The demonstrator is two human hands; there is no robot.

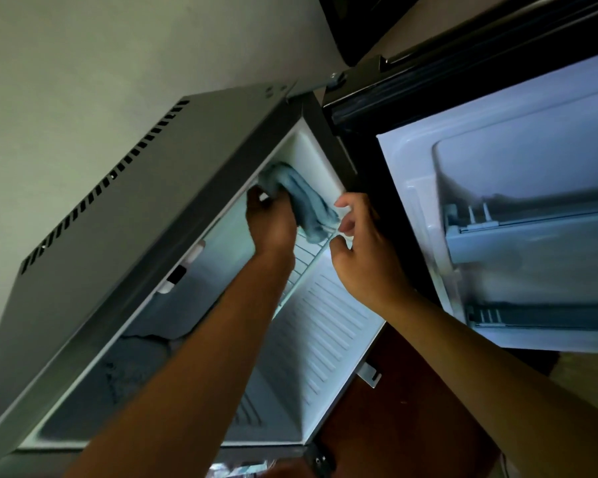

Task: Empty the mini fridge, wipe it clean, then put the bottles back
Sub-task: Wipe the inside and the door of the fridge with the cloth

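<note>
Fridge (pixel 83 243) stands open before me, door (pixel 497 201) swung right. My left hand (pixel 271 224) grips the blue cloth (pixel 301 198) inside the cabinet. Just right of that grip, my right hand (pixel 359 246) pinches the wire shelf (pixel 308 250) at its front edge.

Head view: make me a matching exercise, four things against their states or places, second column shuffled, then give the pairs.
Things:
1. left hand
2. right hand
3. blue cloth
4. fridge door

States or places:
A. swung open, white inner side showing
B. bunched up inside the fridge, over the wire shelf
C. grips the cloth
D. at the front edge of the wire shelf, fingers curled

Pairs: 1-C, 2-D, 3-B, 4-A
</note>
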